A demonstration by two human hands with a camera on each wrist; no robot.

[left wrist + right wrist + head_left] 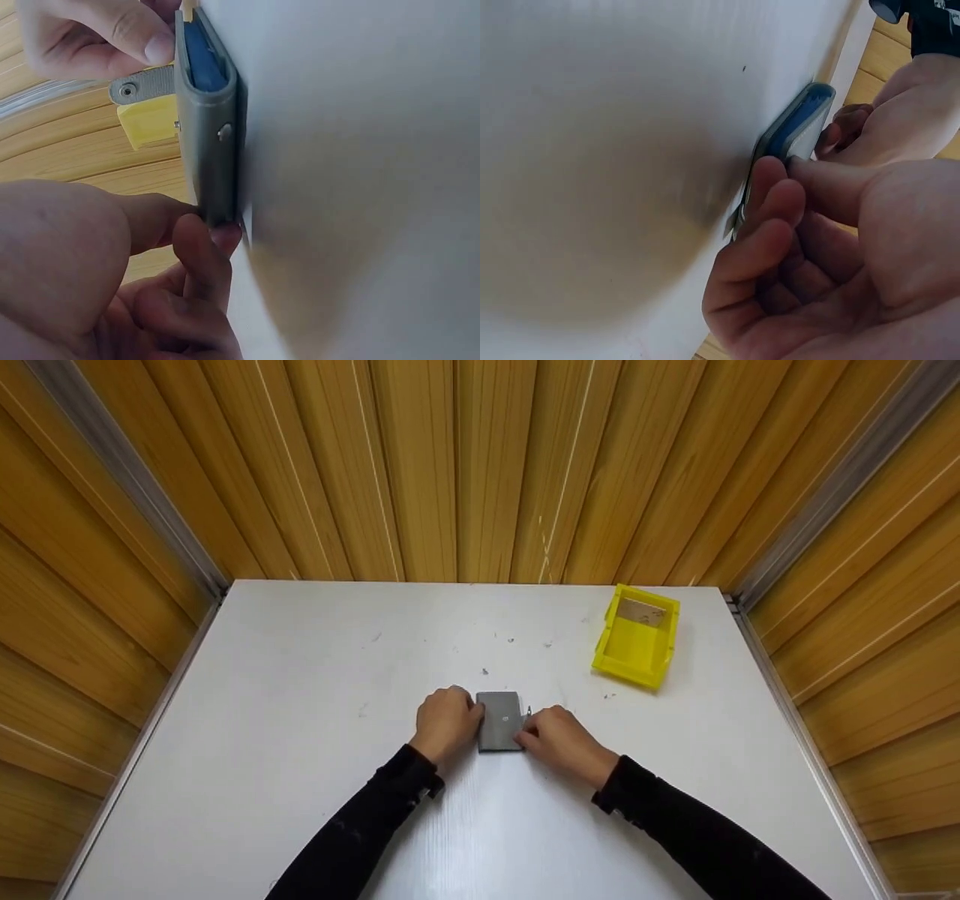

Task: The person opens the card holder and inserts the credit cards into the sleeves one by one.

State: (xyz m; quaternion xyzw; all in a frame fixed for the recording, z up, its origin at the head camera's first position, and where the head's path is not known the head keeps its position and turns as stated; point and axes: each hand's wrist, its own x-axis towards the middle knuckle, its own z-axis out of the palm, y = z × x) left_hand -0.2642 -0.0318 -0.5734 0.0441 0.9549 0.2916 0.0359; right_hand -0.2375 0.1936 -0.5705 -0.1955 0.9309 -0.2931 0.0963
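A small grey card wallet [495,727] lies on the white table between both hands. My left hand [446,724] grips its left edge, thumb on the cover and curled fingers at the side. At the opposite edge, my right hand [564,741] pinches the near right corner between thumb and fingers. In the left wrist view a snap strap [154,84] stands out from the wallet beside the right thumb, unfastened. A metal snap stud [225,132] shows on the wallet's end, and blue inner sleeves [204,64] show between the covers.
A yellow plastic bin [636,649] with a brown piece [641,613] at its far end sits at the table's back right. Small dark marks dot the white table [300,660]. Wood-patterned walls [420,472] enclose its back and sides.
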